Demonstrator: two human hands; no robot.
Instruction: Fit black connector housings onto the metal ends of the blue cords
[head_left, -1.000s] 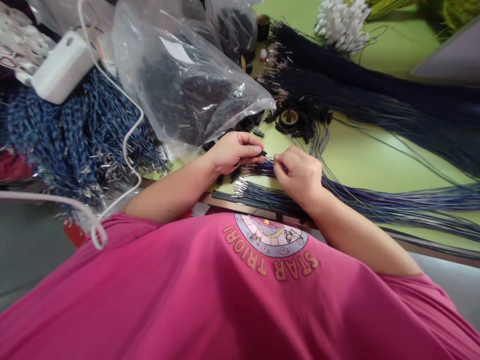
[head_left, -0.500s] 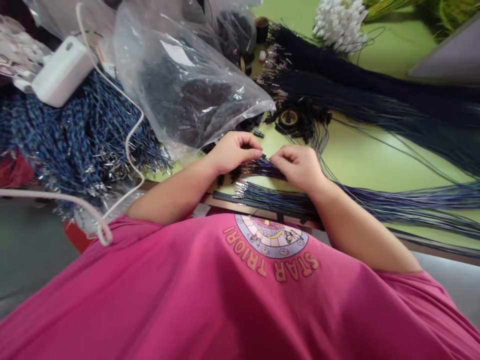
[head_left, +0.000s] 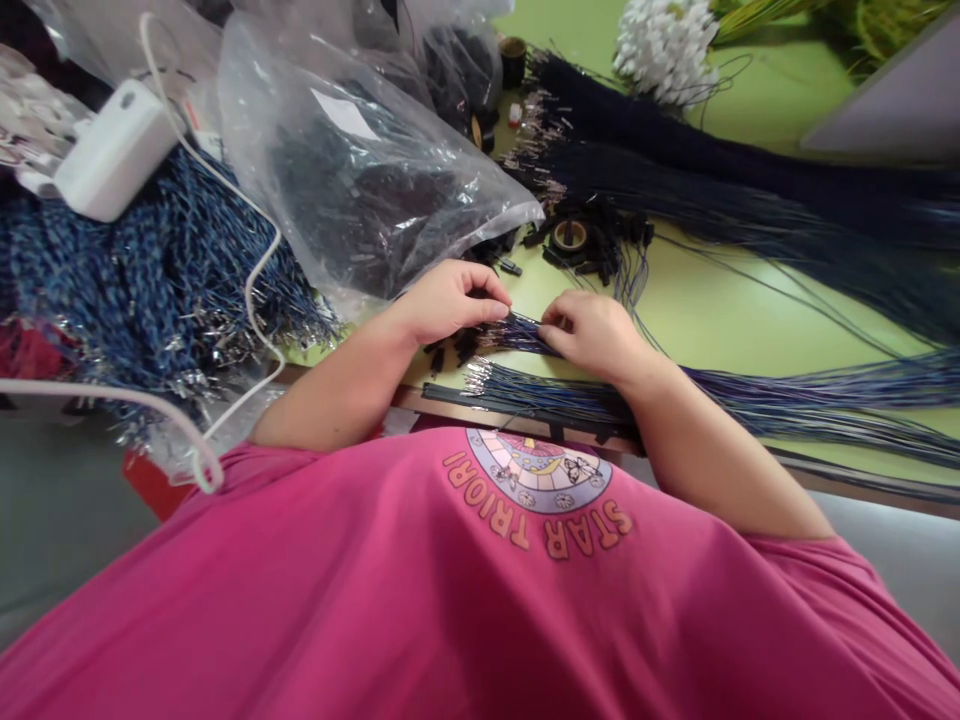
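My left hand [head_left: 448, 300] is curled in a pinch at the metal-tipped ends of a bundle of thin blue wires [head_left: 787, 395] lying on the green table [head_left: 712, 310]. What its fingertips hold is too small to name. My right hand [head_left: 592, 335] is closed just to the right, its fingers pinching a wire from the same bundle near its tip. The two hands almost touch. Small black connector pieces [head_left: 450, 352] lie under and beside my left hand.
A clear plastic bag [head_left: 360, 170] of black parts lies behind my left hand. A heap of blue wires [head_left: 150, 280] with a white adapter [head_left: 112, 150] and cable sits left. Dark wire bundles [head_left: 712, 190], a tape roll [head_left: 568, 236] and white connectors [head_left: 664, 50] lie farther back.
My right hand has shifted slightly left and up toward my left hand, and both stay pinched at the wire tips. The view has dipped a little.
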